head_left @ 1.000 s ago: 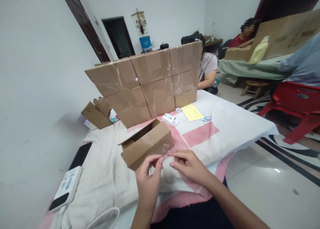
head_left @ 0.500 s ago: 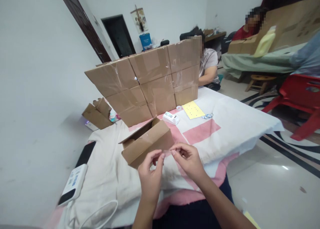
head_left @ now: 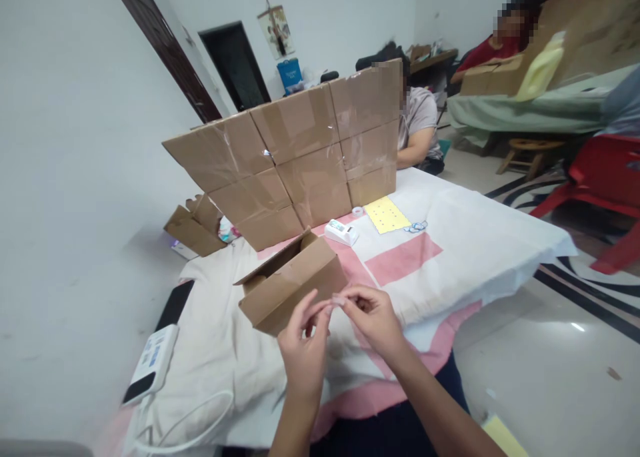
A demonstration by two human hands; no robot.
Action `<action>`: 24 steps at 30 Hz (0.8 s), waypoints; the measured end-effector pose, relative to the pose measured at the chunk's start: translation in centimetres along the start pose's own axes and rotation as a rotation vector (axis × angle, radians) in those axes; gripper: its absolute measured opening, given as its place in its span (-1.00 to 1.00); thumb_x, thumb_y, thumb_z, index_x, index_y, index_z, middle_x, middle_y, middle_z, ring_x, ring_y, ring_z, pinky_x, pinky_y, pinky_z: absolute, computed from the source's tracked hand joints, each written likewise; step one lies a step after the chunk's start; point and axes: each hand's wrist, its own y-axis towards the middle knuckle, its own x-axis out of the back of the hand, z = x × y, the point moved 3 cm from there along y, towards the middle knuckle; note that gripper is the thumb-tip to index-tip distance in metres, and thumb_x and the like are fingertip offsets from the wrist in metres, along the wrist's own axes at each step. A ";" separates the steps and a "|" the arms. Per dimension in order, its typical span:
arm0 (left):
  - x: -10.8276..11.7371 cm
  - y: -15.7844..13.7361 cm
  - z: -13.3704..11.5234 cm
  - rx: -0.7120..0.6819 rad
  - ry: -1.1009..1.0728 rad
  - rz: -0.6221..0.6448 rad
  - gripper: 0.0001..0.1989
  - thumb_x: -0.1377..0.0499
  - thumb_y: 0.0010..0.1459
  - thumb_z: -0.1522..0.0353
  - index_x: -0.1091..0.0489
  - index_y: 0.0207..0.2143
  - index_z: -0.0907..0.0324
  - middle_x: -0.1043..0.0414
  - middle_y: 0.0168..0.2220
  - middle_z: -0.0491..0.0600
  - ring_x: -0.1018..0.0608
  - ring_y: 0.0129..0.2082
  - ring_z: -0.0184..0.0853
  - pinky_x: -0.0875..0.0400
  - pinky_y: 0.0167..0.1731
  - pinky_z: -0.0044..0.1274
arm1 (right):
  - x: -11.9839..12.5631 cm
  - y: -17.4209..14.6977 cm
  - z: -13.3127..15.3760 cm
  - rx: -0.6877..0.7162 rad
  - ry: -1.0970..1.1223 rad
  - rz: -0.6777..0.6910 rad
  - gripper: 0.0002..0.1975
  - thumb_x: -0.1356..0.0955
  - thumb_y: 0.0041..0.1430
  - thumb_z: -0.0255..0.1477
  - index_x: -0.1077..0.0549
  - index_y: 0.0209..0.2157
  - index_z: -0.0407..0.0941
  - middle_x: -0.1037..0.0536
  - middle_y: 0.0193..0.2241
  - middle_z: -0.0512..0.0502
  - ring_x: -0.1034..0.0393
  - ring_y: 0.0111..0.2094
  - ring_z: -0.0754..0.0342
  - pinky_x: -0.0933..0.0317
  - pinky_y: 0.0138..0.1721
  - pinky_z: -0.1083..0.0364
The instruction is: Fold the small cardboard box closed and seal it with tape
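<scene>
An oblong cardboard box is set on creased cloth. At its four o'clock, a clear strip is pinched by the right hand; whether the half-curled left hand grips too is unclear.

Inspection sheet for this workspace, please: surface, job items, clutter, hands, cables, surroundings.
Surface: white-and-pink cloth, wrinkled at left.
Job items: open carton; short clear strip.
Clutter: small roll and white gadget near stacked cartons.
Hands: right hand pinches the clear strip; left hand has fingertips beside it, contact unclear.
Cables: white cable loops at near left.
Surroundings: person in grey behind stacked cartons; red chair, wooden stool at right.
</scene>
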 end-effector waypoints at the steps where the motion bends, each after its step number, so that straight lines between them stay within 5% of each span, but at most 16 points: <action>1: 0.3 0.7 -0.3 -0.041 0.036 -0.040 -0.60 -0.28 0.22 0.19 -0.45 0.06 0.14 -0.65 -0.22 0.03 -0.63 -0.36 -0.30 -0.52 -0.35 -0.48 | 0.3 0.2 0.4 0.006 -0.008 -0.022 -0.73 -0.42 0.19 -0.20 -0.55 -0.41 -0.13 -0.52 -0.44 -0.10 -0.35 -0.43 0.08 -0.21 -0.41 0.11; 5: 1.8 5.6 -2.6 -0.376 0.555 -0.214 -0.64 -0.18 0.29 0.21 -0.46 0.09 0.08 -0.54 0.09 0.11 -0.55 0.09 -0.10 -0.40 0.12 -0.22 | 2.0 1.7 2.9 0.068 -0.108 -0.055 -0.75 -0.42 0.18 -0.22 -0.54 -0.42 -0.11 -0.43 -0.49 -0.04 -0.27 -0.44 0.08 -0.18 -0.38 0.10; 8: 2.0 9.5 -3.1 -0.351 0.915 -0.061 -0.47 -0.09 0.33 0.25 -0.23 0.32 0.12 -0.19 0.38 0.14 -0.22 0.38 0.01 -0.13 0.30 -0.05 | 2.7 3.8 4.8 0.154 -0.214 0.006 -0.77 -0.41 0.19 -0.24 -0.53 -0.44 -0.10 -0.39 -0.46 -0.04 -0.27 -0.37 0.05 -0.20 -0.29 0.07; 14: 1.2 10.5 -0.7 -0.224 0.908 0.389 -0.53 0.14 0.42 0.28 -0.33 0.25 0.14 -0.31 0.32 0.07 -0.29 0.36 -0.15 -0.17 0.33 -0.17 | 1.5 10.0 5.0 0.181 -0.330 0.138 -0.80 -0.42 0.15 -0.30 -0.54 -0.47 -0.11 -0.42 -0.16 -0.12 -0.32 -0.02 -0.04 -0.11 0.12 -0.05; 19: 1.2 9.8 0.2 -0.217 0.883 0.478 -0.43 0.01 0.37 0.08 -0.25 0.32 0.12 -0.14 0.40 0.06 -0.13 0.43 -0.09 -0.04 0.38 -0.08 | -1.2 14.4 1.3 0.056 -0.421 0.255 -0.84 -0.44 0.10 -0.39 -0.56 -0.52 -0.14 -0.42 0.02 -0.16 -0.28 0.13 -0.08 -0.03 0.21 -0.07; 24: 1.2 9.9 0.3 -0.204 0.911 0.505 -0.38 0.02 0.37 0.04 -0.19 0.35 0.12 -0.09 0.42 0.02 -0.08 0.45 -0.10 0.01 0.39 -0.08 | -2.5 15.5 -0.6 0.151 -0.550 0.251 -0.83 -0.42 0.12 -0.45 -0.54 -0.54 -0.13 -0.45 0.03 -0.17 -0.24 0.16 -0.11 -0.03 0.22 -0.10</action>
